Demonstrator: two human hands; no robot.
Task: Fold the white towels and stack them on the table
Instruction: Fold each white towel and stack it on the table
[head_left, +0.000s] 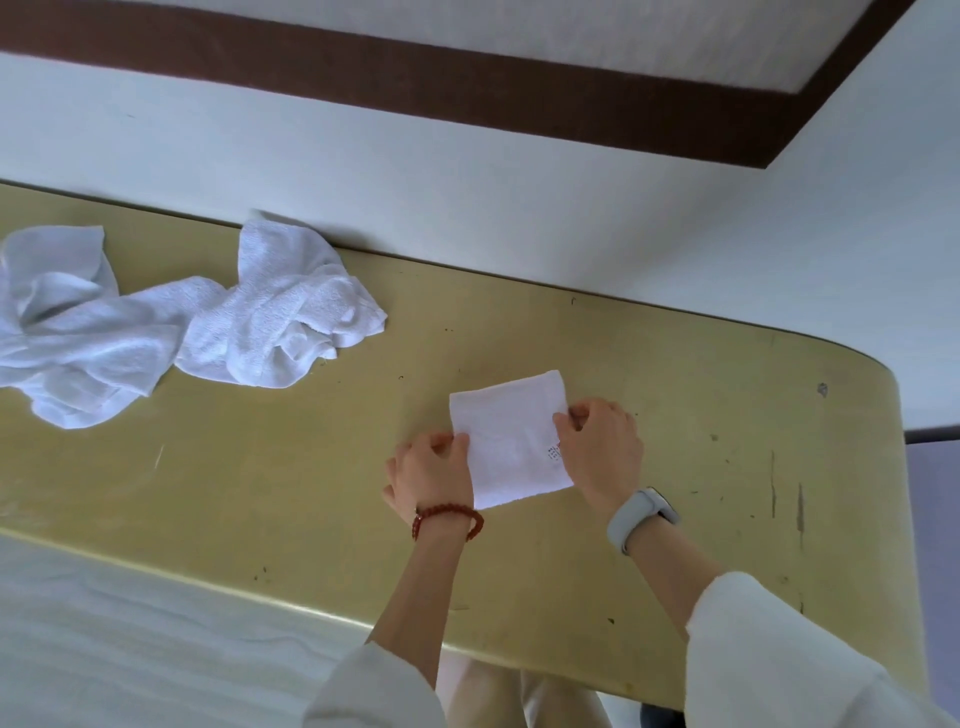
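At the far left of the yellowish tabletop (675, 415), a heap of crumpled white towels (171, 322) lies unfolded, spreading from the left edge toward the middle and reaching the far edge by the wall. Well apart from it, right of centre, a small folded towel (511, 441) lies flat as a neat square with a tiny printed mark near its right edge. The left hand (431, 475), with a red bead bracelet (447, 519) on its wrist, pinches the square's left edge with curled fingers. The right hand (602, 447), with a grey watch (641, 517) on its wrist, pinches the right edge the same way. Both forearms come out of white sleeves (769, 644) at the near side.
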